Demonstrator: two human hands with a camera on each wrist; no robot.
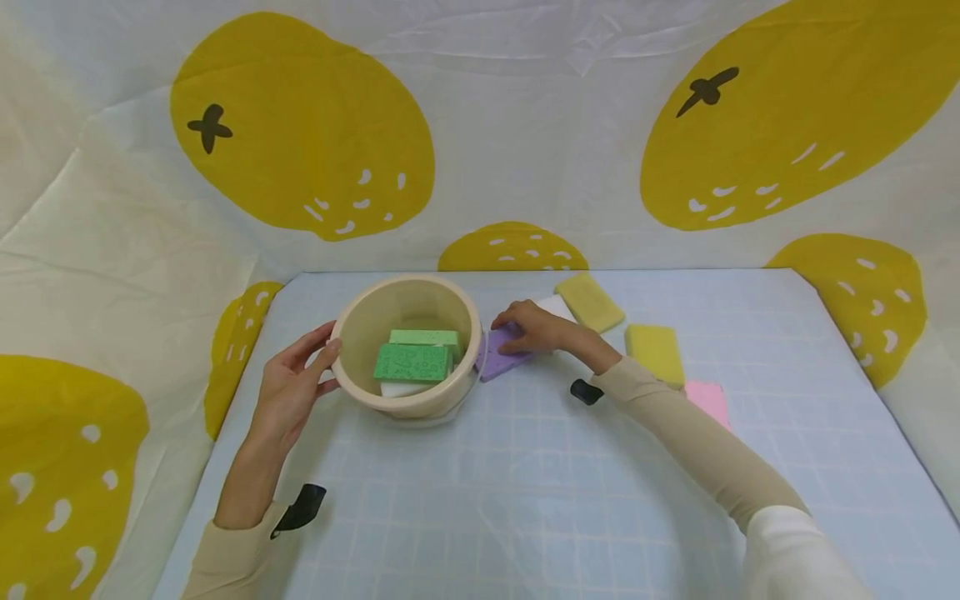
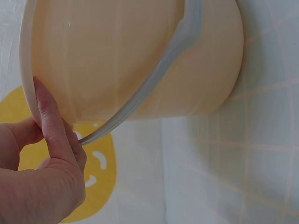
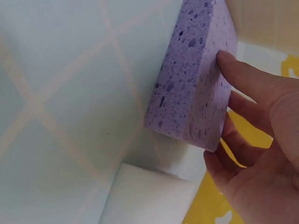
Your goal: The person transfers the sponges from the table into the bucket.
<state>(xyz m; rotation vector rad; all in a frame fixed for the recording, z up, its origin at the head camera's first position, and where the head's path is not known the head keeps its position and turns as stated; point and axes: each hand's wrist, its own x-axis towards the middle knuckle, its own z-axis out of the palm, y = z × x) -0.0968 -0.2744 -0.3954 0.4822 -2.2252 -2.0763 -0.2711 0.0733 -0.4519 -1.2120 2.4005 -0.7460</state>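
My left hand (image 1: 291, 392) grips the rim of a cream bucket (image 1: 427, 407) at its left side, thumb and fingers on either side of the edge. In the left wrist view the bucket's pale handle (image 2: 140, 95) hangs down along its wall. Inside lie a green sponge (image 1: 412, 363), a lighter green sponge (image 1: 427, 337) and a white block (image 1: 401, 389). Just right of the bucket, my right hand (image 1: 536, 327) pinches a purple sponge (image 3: 187, 88) between thumb and fingers. The purple sponge stands tilted in the right wrist view, with a white block (image 3: 149, 196) close by.
Beyond the right hand lies a dull yellow sponge (image 1: 590, 302). A brighter yellow sponge (image 1: 655, 352) and a pink sponge (image 1: 707, 402), partly behind the right sleeve, lie farther right. A white sheet with yellow fruit prints (image 1: 300, 125) rises behind the blue checked tabletop (image 1: 510, 483).
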